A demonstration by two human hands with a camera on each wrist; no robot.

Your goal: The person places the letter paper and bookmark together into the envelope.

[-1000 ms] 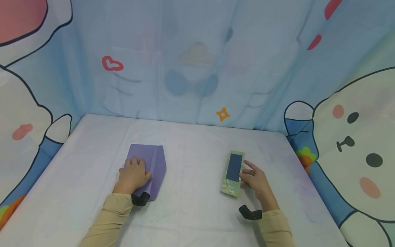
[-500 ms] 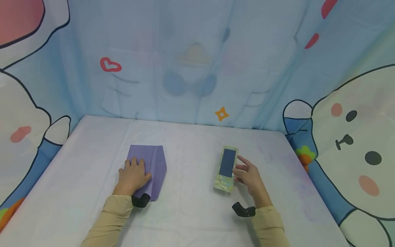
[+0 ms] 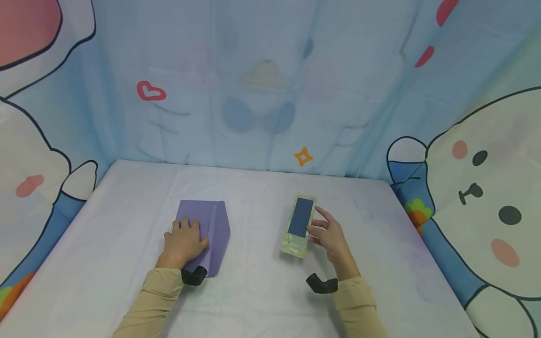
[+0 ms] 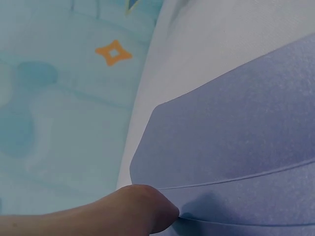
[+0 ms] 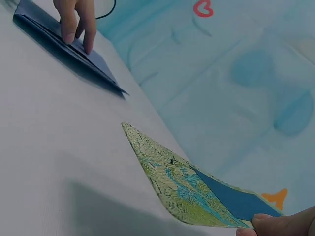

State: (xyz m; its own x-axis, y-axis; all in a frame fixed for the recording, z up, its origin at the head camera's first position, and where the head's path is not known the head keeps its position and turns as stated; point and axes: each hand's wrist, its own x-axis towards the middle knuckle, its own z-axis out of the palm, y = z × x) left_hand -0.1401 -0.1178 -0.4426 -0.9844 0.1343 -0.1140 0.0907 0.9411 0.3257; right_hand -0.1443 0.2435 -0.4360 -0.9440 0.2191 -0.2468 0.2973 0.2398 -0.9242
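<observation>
A purple envelope [image 3: 217, 234] lies on the table's left half, its flap unfolded toward the right. My left hand [image 3: 181, 241] rests on it with fingers spread; the left wrist view shows the thumb [image 4: 142, 206] at the pocket's edge. In the right wrist view the fingers press on the envelope [image 5: 44, 32] and its pocket edge stands slightly raised. My right hand [image 3: 331, 237] pinches a narrow green-patterned card [image 3: 293, 245] with a dark blue panel by its right edge, thumb on top. The card [image 5: 182, 187] is held above the cloth, over its shadow.
White cloth [image 3: 253, 291] covers the table, with bare cloth between envelope and card. A blue curtain [image 3: 190, 47] printed with cartoon animals hangs at the back and sides. Black curved wrist mounts [image 3: 322, 284] jut from both sleeves.
My right hand has carried the green card leftward and slightly away from me, nearer the envelope. The left hand has stayed in place on the envelope.
</observation>
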